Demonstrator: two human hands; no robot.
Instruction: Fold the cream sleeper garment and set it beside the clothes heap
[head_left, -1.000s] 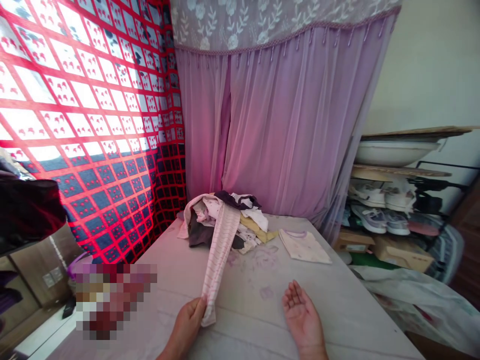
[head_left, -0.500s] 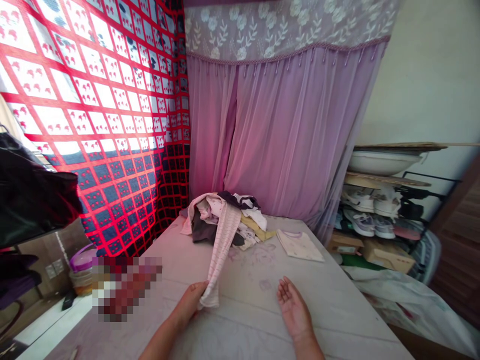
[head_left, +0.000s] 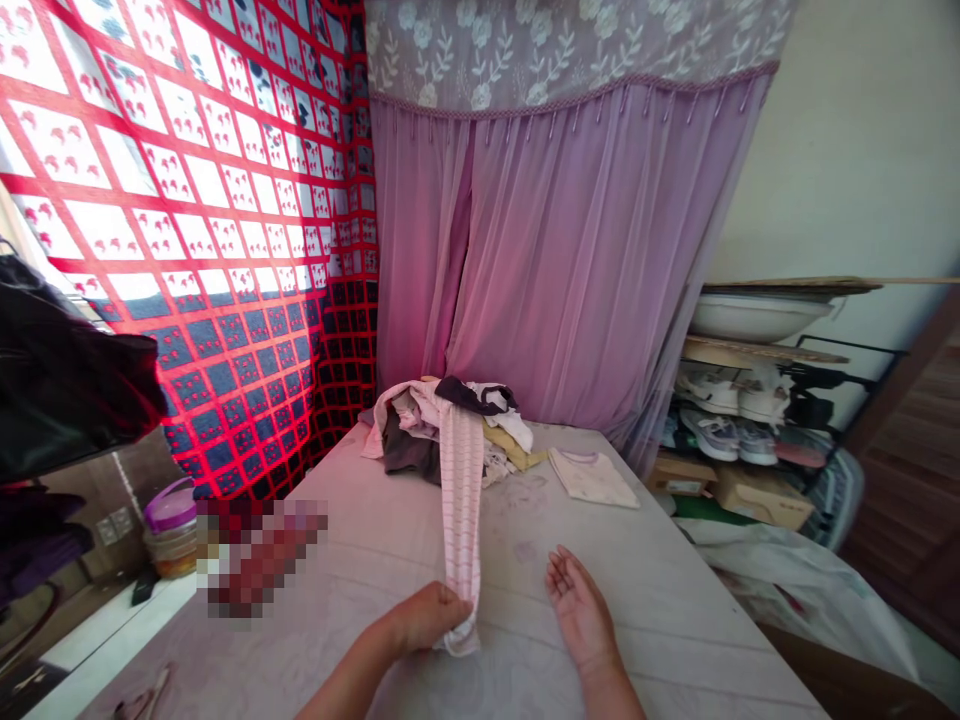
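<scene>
My left hand (head_left: pixel 429 615) grips the near end of a pink striped garment leg or sleeve (head_left: pixel 462 500). This strip stretches away from me across the bed (head_left: pixel 360 560) into a heap of clothes (head_left: pixel 411 450). My right hand (head_left: pixel 581 608) rests palm up to the right of the strip, apart from it, fingers loosely curled and holding nothing. Dark, white and mustard pieces show in the heap. Right of the heap lies a folded pale shirt (head_left: pixel 594 480), flat on the bed.
A red checked curtain (head_left: pixel 247 230) hangs at the left, a purple curtain (head_left: pixel 570 270) behind the bed. On the right stands a rack with shoes (head_left: pixel 724 435), boxes (head_left: pixel 761 497) and a white basin (head_left: pixel 757 318). A purple-lidded tub (head_left: pixel 171 525) is at the left.
My left hand has moved right and nearer to me, drawing the striped strip straighter and tauter from the heap. My right hand stays open in nearly the same place.
</scene>
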